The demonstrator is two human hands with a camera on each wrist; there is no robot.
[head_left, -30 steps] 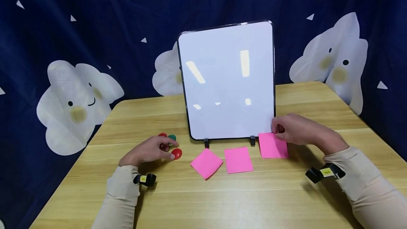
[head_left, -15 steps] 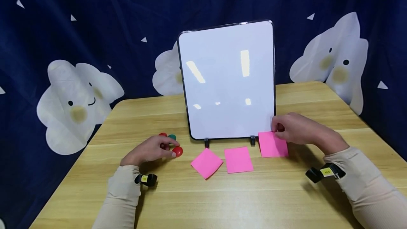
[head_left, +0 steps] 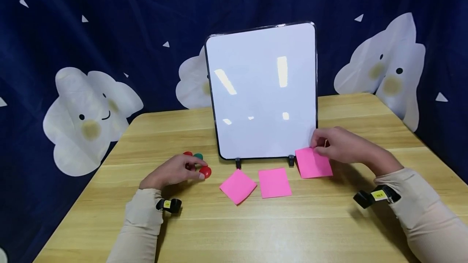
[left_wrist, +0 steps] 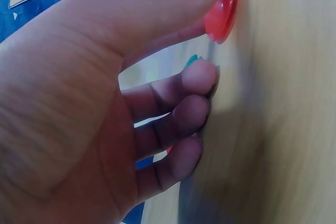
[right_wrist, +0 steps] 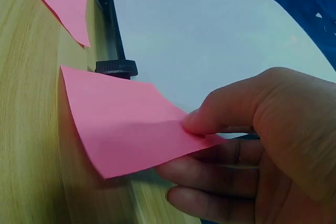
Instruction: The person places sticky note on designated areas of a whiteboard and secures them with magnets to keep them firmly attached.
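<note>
Between thumb and index finger, my left hand (head_left: 172, 171) pinches a round red magnet (head_left: 206, 172) just above or on the table; the left wrist view shows the red magnet (left_wrist: 223, 14) at the thumb tip. Beyond that hand lie another red magnet (head_left: 188, 153) and a green magnet (head_left: 198, 156), partly hidden by the fingers. On the other side, my right hand (head_left: 340, 144) pinches a pink sticky note (head_left: 313, 164) by its upper edge. In the right wrist view this sticky note (right_wrist: 121, 124) bends slightly in front of the whiteboard's lower corner.
A whiteboard (head_left: 263, 92) with a dark frame stands upright on small black feet (head_left: 291, 160) on the wooden table (head_left: 256, 230). Two more pink notes lie before it, one turned like a diamond (head_left: 238, 186), one squarer (head_left: 275, 183). A dark blue curtain (head_left: 146, 11) hangs behind.
My right hand has lifted the sticky note slightly, and the note has tilted. My left hand has shifted a little to the right and away with the red magnet.
</note>
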